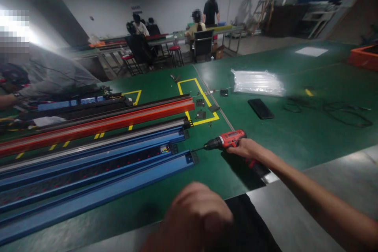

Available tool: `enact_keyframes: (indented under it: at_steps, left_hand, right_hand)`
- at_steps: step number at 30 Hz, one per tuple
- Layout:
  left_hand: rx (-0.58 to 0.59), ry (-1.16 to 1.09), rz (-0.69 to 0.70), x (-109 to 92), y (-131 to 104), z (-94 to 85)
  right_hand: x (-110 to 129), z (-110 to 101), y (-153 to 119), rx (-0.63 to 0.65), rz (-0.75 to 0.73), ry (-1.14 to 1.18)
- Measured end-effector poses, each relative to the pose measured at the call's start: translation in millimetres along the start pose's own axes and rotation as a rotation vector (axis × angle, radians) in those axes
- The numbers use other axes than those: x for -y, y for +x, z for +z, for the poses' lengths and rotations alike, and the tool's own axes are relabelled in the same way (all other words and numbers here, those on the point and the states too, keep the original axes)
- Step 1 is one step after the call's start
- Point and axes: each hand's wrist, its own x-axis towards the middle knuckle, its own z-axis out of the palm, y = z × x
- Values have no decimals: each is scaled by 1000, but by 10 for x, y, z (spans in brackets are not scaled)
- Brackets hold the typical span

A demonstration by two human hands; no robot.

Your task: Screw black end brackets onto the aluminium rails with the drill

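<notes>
A red and black cordless drill (232,139) is gripped in my right hand (248,149), its long bit pointing left. The bit's tip is at the black end cap (194,157) of the nearest blue metal channel (118,187); whether it touches a screw is too small to tell. My left hand (201,214) is close to the camera above the table's front edge, blurred, with its fingers curled in. What it holds, if anything, is hidden. Behind the nearest channel lie more blue channels (156,136), one with a dark strip inside, and an orange channel (147,116).
Small black end caps (201,115) lie near a yellow taped rectangle (187,81) on the green table (295,138). Beyond are a phone (261,109), a bubble-wrapped bundle (256,82) and dark cables (333,110). A co-worker's sleeve (59,73) is at left; other people are in the background.
</notes>
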Motion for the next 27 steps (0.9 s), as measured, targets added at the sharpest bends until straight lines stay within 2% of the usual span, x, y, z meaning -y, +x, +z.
enact_keyframes:
  at_steps: [1,2,5,6,8,10,16,22,27]
  left_hand:
    - [-64,30,-4,197,18,98]
    - [-63,125,13,395,0,192]
    - [224,418,-62,909,-222,427]
    - [321,431,-78,1031,-312,486]
    - [427,416,-118,1189,-432,580]
    - [477,388,-129,1266,-436,650]
    - [594,357,-53,1374,-217,785]
    - [547,369,-62,1418,-288,901]
    - [513,319,-61,1431,-278,930]
  right_hand:
    - [20,-10,-19,2,3,11]
    - [36,-20,-36,6,11,12]
    - [64,-41,-60,18,25,-8]
    - [66,-44,-58,21,27,-12]
    - [64,-42,-47,23,33,-16]
    - [53,-33,-32,18,37,-22]
    - [15,7,-5,3,26,-22]
    - [48,16,-23,-6,59,-7]
    - [34,35,-13,-22,65,6]
